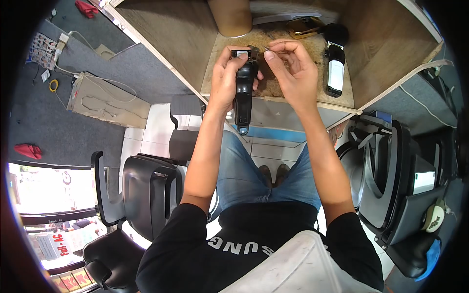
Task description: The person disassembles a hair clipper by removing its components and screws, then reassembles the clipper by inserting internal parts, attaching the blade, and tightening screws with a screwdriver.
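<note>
My left hand (226, 78) is wrapped round a black hair clipper (244, 93), its thumb on the silver blade end, which points away from me. Just right of that end is my right hand (298, 68), its thumb and forefinger pinched together at a small dark piece too tiny to name. Below them lies the worn wooden shelf (273, 90) of an open cabinet. A second clipper, black with a white body panel (336, 71), rests on the shelf to the right of my right hand.
At the shelf's back stand a brown cylinder (232, 19) and a dark brush (336, 33). Wooden cabinet walls rise on both sides. Black salon chairs (149, 180) flank me left and right. A cardboard box (110, 100) with cables sits at the left.
</note>
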`<act>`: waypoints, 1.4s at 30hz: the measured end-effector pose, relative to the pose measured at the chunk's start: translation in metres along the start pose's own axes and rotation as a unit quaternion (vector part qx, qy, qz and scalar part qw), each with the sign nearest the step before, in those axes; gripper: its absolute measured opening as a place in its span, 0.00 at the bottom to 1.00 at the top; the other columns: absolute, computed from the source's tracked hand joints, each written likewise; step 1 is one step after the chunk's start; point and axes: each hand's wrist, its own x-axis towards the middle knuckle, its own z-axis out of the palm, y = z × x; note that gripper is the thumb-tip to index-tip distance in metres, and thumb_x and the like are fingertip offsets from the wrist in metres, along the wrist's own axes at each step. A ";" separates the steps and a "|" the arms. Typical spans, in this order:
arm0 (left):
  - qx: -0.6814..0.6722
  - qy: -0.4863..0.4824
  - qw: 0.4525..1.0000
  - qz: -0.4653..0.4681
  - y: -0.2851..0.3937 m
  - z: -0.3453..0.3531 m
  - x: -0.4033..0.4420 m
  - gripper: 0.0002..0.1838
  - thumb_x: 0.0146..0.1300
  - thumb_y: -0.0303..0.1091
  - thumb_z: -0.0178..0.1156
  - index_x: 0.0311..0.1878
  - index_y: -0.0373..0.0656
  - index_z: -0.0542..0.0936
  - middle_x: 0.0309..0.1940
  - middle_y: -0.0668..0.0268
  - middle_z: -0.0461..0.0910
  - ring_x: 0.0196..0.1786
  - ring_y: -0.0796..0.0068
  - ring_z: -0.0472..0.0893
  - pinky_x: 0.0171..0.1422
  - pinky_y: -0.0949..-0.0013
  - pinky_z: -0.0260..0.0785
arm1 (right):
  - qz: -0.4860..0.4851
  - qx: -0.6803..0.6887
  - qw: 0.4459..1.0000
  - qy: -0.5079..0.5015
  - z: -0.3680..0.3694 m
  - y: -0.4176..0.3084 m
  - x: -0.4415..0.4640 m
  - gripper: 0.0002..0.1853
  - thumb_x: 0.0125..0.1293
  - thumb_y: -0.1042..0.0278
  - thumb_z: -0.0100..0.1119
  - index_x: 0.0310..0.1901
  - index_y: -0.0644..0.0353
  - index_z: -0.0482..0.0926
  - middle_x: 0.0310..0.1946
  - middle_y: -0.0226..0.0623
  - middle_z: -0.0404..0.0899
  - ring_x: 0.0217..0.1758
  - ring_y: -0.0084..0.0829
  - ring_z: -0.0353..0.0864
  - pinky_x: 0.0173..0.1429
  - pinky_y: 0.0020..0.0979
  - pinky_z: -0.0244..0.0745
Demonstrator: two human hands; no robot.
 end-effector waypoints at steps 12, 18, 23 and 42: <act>-0.082 0.011 0.997 -0.012 -0.002 -0.002 0.003 0.13 0.77 0.37 0.50 0.52 0.35 0.73 0.38 0.53 0.82 0.29 0.62 0.86 0.30 0.61 0.83 | 0.109 0.084 0.983 0.124 -0.007 0.002 0.005 0.10 0.83 0.63 0.56 0.52 0.58 0.70 0.35 0.30 0.78 0.36 0.17 0.70 0.43 0.24 0.65; -0.049 -0.001 0.999 -0.015 -0.002 -0.002 0.002 0.13 0.77 0.37 0.49 0.51 0.37 0.73 0.38 0.54 0.81 0.30 0.64 0.85 0.27 0.64 0.78 | 0.156 0.092 0.975 0.130 -0.005 0.002 0.006 0.10 0.84 0.60 0.56 0.52 0.56 0.70 0.33 0.25 0.68 0.36 0.18 0.65 0.43 0.23 0.64; -0.064 -0.011 0.998 -0.022 -0.004 -0.004 0.002 0.12 0.77 0.37 0.49 0.51 0.37 0.73 0.38 0.54 0.81 0.29 0.65 0.85 0.26 0.65 0.77 | 0.202 0.043 0.975 0.088 -0.004 -0.001 0.005 0.12 0.84 0.57 0.55 0.53 0.57 0.70 0.34 0.26 0.69 0.37 0.18 0.66 0.44 0.24 0.65; 0.017 0.005 0.998 -0.057 0.000 0.001 0.000 0.32 0.84 0.62 0.39 0.55 0.37 0.74 0.27 0.56 0.83 0.22 0.70 0.82 0.26 0.69 0.76 | 0.154 0.088 0.984 -0.034 0.000 -0.012 0.001 0.13 0.76 0.74 0.64 0.59 0.63 0.80 0.37 0.26 0.79 0.39 0.14 0.76 0.40 0.20 0.69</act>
